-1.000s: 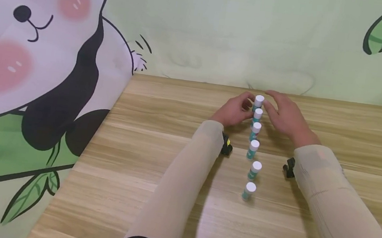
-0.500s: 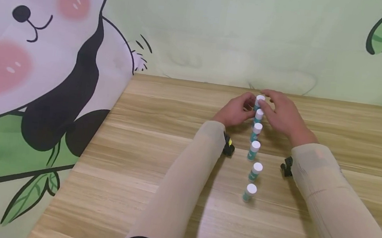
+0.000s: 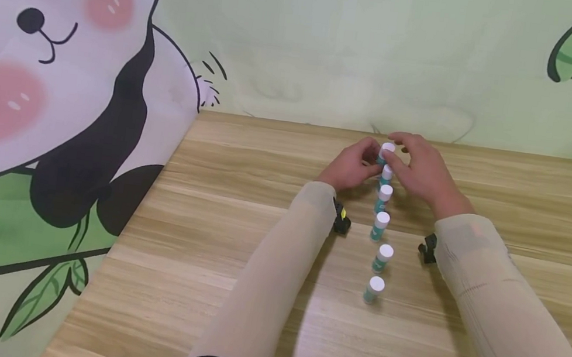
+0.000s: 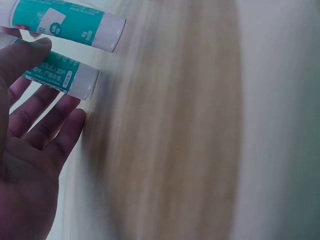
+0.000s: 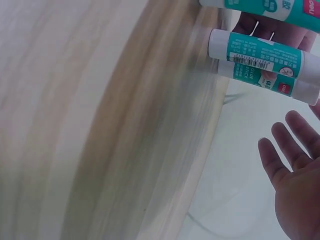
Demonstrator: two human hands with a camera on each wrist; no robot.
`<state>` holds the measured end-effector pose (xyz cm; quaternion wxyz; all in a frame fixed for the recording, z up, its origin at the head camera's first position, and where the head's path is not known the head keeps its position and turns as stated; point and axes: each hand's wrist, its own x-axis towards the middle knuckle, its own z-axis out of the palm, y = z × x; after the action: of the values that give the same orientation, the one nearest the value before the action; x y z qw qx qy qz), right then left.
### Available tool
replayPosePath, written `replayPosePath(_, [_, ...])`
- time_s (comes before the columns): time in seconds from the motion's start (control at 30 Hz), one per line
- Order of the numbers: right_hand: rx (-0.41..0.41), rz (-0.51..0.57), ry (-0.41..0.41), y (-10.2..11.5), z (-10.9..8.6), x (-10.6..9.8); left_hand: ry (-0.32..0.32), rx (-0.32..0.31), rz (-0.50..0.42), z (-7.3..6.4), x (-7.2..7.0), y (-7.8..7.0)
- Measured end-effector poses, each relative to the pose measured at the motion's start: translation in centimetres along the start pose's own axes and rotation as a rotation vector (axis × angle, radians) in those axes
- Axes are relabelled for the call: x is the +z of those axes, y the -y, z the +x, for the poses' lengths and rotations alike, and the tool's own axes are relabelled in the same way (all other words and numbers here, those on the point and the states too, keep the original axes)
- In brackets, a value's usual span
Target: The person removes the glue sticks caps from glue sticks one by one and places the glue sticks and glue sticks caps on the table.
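Several glue sticks with white caps and teal labels stand upright in a line running away from me. At the far end, my left hand (image 3: 352,165) holds the last glue stick (image 3: 386,151); in the left wrist view its thumb lies across the label (image 4: 57,72) with fingers behind. From the other side, my right hand (image 3: 423,172) has its thumb on that stick's white cap, the index finger curving behind the cap. Its other fingers (image 5: 272,157) spread loosely apart in the right wrist view. Just nearer stands a second glue stick (image 3: 385,177), close to the held one.
Nearer in the line are further glue sticks (image 3: 384,198), (image 3: 379,227), (image 3: 383,259) and the nearest one (image 3: 373,290), more widely spaced. The wooden table (image 3: 194,239) ends at a pale green cloth (image 3: 311,46) behind. A printed panda (image 3: 92,62) covers the left side.
My right hand has moved left, bringing its thumb onto the far glue stick's cap. That stick has shifted slightly left over the last half second. The left hand stays nearly in place.
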<state>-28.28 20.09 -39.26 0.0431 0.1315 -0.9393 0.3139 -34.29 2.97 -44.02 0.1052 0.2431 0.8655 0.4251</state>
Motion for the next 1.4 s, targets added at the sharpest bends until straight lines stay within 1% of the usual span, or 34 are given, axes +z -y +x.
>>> replayPosePath(0.27, [-0.036,0.031,-0.064,0.5,0.3,0.1,-0.035,-0.031,-0.064,-0.1,-0.5,-0.7])
replayPosePath(0.43, [-0.024,0.041,-0.083,0.8,0.3,0.0,-0.040,-0.044,-0.094,-0.2,-0.8,-1.3])
replayPosePath(0.57, [-0.015,0.034,-0.092,1.1,0.5,-0.1,-0.041,-0.015,-0.119,-0.3,-1.2,-1.5])
replayPosePath(0.7, [-0.017,0.038,-0.127,1.5,0.6,-0.3,-0.045,0.011,-0.139,-0.3,-1.5,-1.8])
replayPosePath(1.07, [-0.046,0.091,-0.240,2.8,0.8,-1.0,-0.072,0.012,-0.133,-0.6,-1.8,-2.8])
replayPosePath(1.23, [-0.051,0.102,-0.243,3.2,0.7,-1.3,-0.083,0.015,-0.146,-1.0,-2.2,-3.2])
replayPosePath(1.4, [-0.034,0.125,-0.238,3.5,0.5,-1.5,-0.082,0.015,-0.150,-1.1,-2.5,-3.2])
